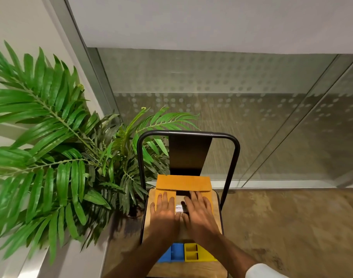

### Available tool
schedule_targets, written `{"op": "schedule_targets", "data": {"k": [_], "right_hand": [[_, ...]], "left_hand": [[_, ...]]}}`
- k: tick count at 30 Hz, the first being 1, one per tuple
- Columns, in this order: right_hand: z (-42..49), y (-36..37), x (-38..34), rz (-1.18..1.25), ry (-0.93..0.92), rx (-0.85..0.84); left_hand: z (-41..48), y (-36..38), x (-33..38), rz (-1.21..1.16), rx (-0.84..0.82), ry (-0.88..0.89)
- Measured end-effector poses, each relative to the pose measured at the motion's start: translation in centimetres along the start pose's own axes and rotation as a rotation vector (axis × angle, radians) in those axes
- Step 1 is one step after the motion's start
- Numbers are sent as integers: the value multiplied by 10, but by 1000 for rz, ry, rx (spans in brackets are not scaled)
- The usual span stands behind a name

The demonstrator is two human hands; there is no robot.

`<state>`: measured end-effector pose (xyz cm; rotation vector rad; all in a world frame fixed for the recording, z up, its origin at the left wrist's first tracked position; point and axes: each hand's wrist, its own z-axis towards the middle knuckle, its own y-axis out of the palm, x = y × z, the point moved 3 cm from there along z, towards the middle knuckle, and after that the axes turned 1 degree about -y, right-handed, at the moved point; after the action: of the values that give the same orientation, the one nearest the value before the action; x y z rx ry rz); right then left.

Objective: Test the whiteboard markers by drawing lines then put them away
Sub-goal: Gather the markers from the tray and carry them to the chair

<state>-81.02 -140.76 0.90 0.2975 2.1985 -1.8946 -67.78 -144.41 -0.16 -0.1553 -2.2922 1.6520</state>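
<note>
- I am looking down at a chair seat point(216, 209) of pale wood, with a black metal frame point(235, 149) and a dark backrest point(188, 153).
- A tan cardboard box point(183, 182) sits at the seat's back edge, with its rear flap standing up.
- The left hand point(164, 209) lies flat on the box's left flap. Its fingers are straight and together, pressing down and gripping nothing.
- The right hand point(199, 211) lies flat in the same way on the right flap, fingers spread a little, and it also holds nothing.
- Between the two hands a narrow gap shows a small pale object point(180, 208). It could be a marker or a label, and I cannot tell which.
- No marker is plainly in view. I judge that any markers are inside the box, under the flaps.
- A blue tray point(176, 251) and a yellow tray point(191, 252) with compartments sit side by side at the seat's near edge, partly hidden by the forearms.
- A leafy green plant point(57, 141) stands to the left, and a frosted glass wall point(232, 87) is behind the chair.
- I see no drawn lines and no marker in hand, so I cannot tell if the box is being opened to start or closed to finish.
</note>
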Motion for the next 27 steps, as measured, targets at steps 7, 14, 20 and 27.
{"op": "schedule_targets", "data": {"k": [7,14,20,27], "right_hand": [[25,-5,8,-122,52,37],[56,-9,18,-141,93,19],[60,-14,13,-122,110,-28],[59,-18,4,-133,125,-72]], "left_hand": [[17,8,0,-17,35,-79],[23,-10,6,-111,-21,-168],[14,-33,1,-418,148,-104],[30,-51,-25,37,345,336]]}}
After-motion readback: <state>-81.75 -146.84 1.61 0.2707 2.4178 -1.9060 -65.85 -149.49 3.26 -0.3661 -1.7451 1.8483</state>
